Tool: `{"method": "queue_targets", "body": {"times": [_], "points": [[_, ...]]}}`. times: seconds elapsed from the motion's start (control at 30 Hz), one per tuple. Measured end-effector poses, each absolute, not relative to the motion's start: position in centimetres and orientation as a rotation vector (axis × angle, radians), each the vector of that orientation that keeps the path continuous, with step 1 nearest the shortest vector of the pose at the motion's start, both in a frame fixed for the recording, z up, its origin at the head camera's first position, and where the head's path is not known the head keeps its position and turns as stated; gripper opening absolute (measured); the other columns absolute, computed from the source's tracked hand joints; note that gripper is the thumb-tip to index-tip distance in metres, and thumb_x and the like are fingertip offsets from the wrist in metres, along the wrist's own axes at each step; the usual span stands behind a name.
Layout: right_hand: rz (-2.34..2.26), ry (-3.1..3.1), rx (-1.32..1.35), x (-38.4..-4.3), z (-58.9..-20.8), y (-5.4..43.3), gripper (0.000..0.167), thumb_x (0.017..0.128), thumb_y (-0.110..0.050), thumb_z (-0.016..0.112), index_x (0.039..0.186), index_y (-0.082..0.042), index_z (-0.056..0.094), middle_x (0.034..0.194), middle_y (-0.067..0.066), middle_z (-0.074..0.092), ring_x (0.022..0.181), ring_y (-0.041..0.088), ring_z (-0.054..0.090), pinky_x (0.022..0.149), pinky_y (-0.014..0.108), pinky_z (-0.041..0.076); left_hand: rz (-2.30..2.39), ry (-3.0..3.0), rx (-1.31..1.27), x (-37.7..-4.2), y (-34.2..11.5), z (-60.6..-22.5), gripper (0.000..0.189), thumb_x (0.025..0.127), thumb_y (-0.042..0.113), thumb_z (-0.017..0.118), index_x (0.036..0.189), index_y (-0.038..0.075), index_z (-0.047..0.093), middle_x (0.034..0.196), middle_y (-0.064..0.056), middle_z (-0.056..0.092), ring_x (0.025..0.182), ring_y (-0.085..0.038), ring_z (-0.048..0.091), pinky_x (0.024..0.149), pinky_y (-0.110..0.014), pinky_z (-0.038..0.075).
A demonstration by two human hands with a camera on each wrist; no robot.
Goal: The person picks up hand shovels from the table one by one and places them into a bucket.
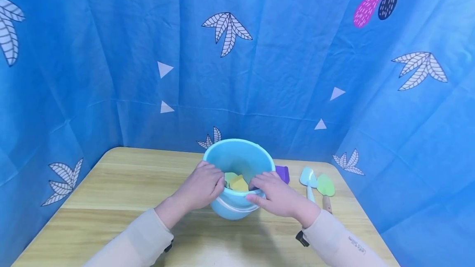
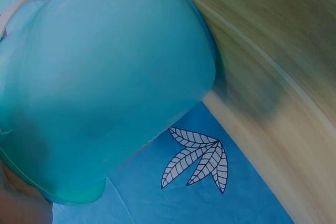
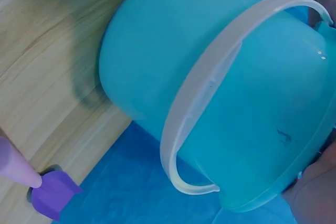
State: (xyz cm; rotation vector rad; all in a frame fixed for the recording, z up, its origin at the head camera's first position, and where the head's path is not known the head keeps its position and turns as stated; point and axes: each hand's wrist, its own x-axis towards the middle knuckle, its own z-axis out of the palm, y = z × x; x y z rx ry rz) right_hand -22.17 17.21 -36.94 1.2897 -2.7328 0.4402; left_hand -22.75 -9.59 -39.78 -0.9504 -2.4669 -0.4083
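Note:
A turquoise bucket (image 1: 231,212) stands between my two hands in the head view, its mouth facing up and towards me. My left hand (image 1: 202,185) grips the rim on the left side, fingers curled over it. On the right, my right hand (image 1: 276,195) grips the rim, thumb outside and fingers inside. In the bucket lie a yellow piece (image 1: 238,183) and a light green piece (image 1: 229,176), both partly hidden. A white handle (image 3: 202,80) hangs down the bucket's outer side in the right wrist view. Whether the base touches the table cannot be told.
Right of the bucket on the wooden table (image 1: 122,184) lie a purple toy shovel (image 1: 283,174), a light blue toy shovel (image 1: 309,177) and a green one (image 1: 325,184) with a brown handle. A blue patterned cloth (image 1: 237,90) surrounds the table's back and sides.

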Motion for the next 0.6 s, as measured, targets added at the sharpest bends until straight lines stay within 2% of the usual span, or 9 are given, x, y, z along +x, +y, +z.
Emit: {"method": "queue_targets", "body": {"times": [0.4, 0.6], "points": [[0.591, -2.809, 1.22, -22.1, -35.7, 17.7, 0.03, 0.102, -0.051, 0.048, 0.104, -0.024, 0.061, 0.098, -0.014, 0.057, 0.098, 0.01, 0.053, 0.089, 0.038, 0.048, -0.406, -2.48, -0.947, -22.9, -9.5, -39.9, 0.03, 0.099, 0.023, 0.044, 0.07, 0.025, 0.048, 0.066, 0.015, 0.042, 0.073, -0.01, 0.043, 0.088, -0.036, 0.038], [0.602, -2.772, 1.208, -22.1, -34.9, 18.1, 0.026, 0.102, -0.046, 0.051, 0.103, -0.023, 0.061, 0.098, -0.014, 0.057, 0.097, 0.013, 0.054, 0.087, 0.038, 0.048, -0.406, -2.479, -0.947, -22.9, -9.6, -40.0, 0.03, 0.099, 0.023, 0.044, 0.069, 0.025, 0.048, 0.065, 0.015, 0.042, 0.072, -0.01, 0.043, 0.088, -0.036, 0.038]]}}
